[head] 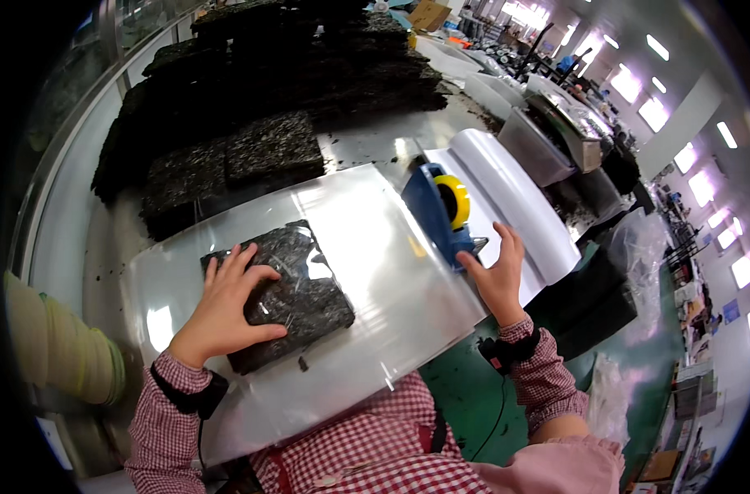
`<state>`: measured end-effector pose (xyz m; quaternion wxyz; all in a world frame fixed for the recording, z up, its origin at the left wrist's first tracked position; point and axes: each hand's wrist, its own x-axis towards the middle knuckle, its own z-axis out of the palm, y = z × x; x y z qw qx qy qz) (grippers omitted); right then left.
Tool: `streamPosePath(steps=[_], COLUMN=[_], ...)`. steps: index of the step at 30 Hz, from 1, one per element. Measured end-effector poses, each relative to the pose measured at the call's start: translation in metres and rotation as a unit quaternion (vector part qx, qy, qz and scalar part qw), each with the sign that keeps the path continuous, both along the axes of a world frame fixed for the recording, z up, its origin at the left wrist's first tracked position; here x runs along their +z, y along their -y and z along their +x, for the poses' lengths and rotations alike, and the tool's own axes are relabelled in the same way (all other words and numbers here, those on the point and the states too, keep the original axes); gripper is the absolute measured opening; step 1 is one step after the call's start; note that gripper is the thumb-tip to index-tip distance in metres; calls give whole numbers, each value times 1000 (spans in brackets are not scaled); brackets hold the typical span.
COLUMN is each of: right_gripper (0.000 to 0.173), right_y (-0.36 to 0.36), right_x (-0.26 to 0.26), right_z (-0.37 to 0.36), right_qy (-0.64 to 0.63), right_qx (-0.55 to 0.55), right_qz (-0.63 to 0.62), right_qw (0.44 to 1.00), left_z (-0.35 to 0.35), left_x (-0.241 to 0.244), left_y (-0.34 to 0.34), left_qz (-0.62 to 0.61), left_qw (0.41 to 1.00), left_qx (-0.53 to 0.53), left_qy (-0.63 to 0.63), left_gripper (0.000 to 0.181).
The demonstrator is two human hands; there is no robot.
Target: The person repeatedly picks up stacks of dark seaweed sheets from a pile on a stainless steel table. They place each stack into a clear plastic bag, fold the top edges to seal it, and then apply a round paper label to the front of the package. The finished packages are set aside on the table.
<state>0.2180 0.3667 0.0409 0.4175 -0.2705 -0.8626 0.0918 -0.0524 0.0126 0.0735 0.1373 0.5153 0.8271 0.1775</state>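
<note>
A dark, rough-textured square slab lies on a stack of clear plastic sheets; its glossy surface appears covered by clear film. My left hand rests on the slab's left part with spread fingers, gripping nothing. To the right stands a blue tape dispenser carrying a yellow-cored roll of tape. My right hand is at the dispenser's near end, thumb and fingers apart. Its thumb tip is close to the dispenser; whether they touch, I cannot tell.
Tall stacks of similar dark slabs fill the back of the metal table. Right of the dispenser lies a white curled sheet, with translucent plastic bins beyond. A pale wrapped cylinder is at far left. Cables hang from both wrist bands.
</note>
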Motion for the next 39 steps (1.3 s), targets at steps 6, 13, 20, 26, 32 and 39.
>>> streamPosePath(steps=[6,13,20,26,32,39], right_gripper=[61,44,37,24,36,85], right_y=[-47,-82,-64,-7,99,98], right_x=[-33,15,8,-23,41,33], right_z=[-15,-77,-50,-73,-172,-219], right_qy=[-31,-55,-132,-159,231,446], right_qx=[73,61,78,132,351,314], right_qz=[-269,-580,-540,-808,-485,9], right_qw=[960,810,828,551,767,838], left_z=[-5,-11,-11,-13,-9,-9], left_x=[2,7,-1,1,-6,-20], left_y=[-4,-14,-8,-12,-9,-5], left_qz=[-37,-68,-55,-56,-87,-25], left_qw=[999,998,998,998,995,999], left_qx=[6,10,21,7,-2,5], left_qy=[-14,-18,-8,-11,-45,-29], left_gripper=[126,129,129,135,149,155])
